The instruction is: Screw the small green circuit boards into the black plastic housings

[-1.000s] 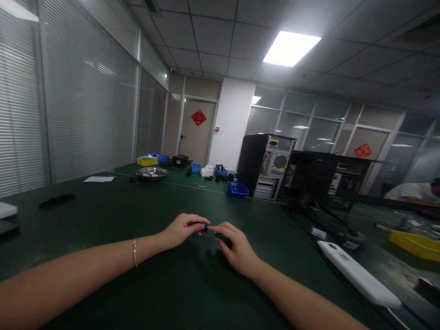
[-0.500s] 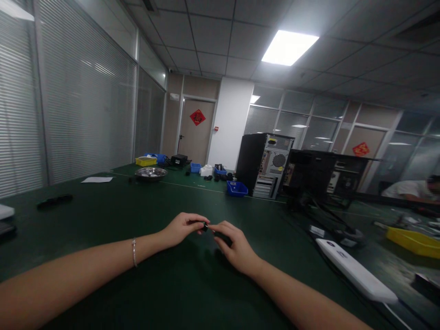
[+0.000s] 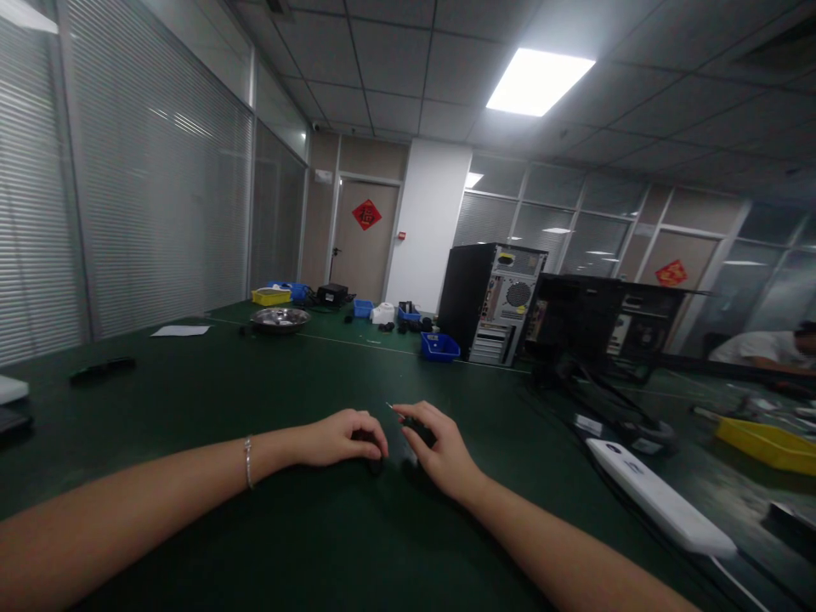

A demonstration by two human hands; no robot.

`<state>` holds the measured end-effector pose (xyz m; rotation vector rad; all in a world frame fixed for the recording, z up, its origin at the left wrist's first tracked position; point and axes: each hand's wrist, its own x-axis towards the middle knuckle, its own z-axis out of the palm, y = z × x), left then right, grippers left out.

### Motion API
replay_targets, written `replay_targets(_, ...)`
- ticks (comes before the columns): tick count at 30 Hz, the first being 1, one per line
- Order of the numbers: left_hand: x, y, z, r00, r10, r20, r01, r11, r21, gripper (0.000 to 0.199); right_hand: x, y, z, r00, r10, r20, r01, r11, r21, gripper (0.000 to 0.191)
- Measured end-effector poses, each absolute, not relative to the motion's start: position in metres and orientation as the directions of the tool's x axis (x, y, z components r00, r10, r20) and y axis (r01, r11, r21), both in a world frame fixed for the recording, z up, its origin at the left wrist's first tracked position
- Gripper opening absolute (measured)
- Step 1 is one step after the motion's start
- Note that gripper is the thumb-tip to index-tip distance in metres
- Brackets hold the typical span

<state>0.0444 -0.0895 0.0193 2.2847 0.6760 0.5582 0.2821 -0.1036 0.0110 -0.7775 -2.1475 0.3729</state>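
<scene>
In the middle of the table, my right hand [image 3: 439,442] is closed round the dark handle of what looks like a small screwdriver [image 3: 421,430]. Its thin metal tip pokes out past the fingertips, up and to the left. To the left, my left hand [image 3: 350,440] is curled down close to the tabletop. A small dark piece [image 3: 376,466] shows under its fingertips, mostly hidden; its kind cannot be made out. The screwdriver tip and the dark piece are apart.
On the green table [image 3: 306,544] stand a black computer tower [image 3: 472,297], a blue bin [image 3: 439,347], a metal bowl [image 3: 280,320] and a white power strip [image 3: 660,497] with cables. A yellow tray [image 3: 765,444] lies at right. Another person [image 3: 762,348] leans over the table's far right.
My hands have moved apart. The left one has dropped toward the table with the small dark piece, away from the screwdriver tip. My right hand keeps the screwdriver, nearly in place.
</scene>
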Motion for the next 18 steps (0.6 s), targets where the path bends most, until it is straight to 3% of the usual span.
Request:
replay_targets(10,0.053,-0.101,0.022,0.736,0.628,0.251,0.369,-0.684,0.629,0.029,0.281,-0.101,0.008,-0.505,0.634,0.585,0.413,0.773,-0.482,0.031)
replay_targets(15,0.054,-0.108,0.029,0.715,0.678,0.171,0.477,-0.651,0.591,0.046,0.284,-0.098,0.006,-0.556,0.647,0.521,0.454,0.762,-0.462,0.024)
replay_targets(18,0.052,-0.107,0.029,0.713,0.688,0.133,0.505,-0.636,0.583,0.042,0.289,-0.097,0.007,-0.63,0.647,0.428,0.477,0.758,-0.444,0.021)
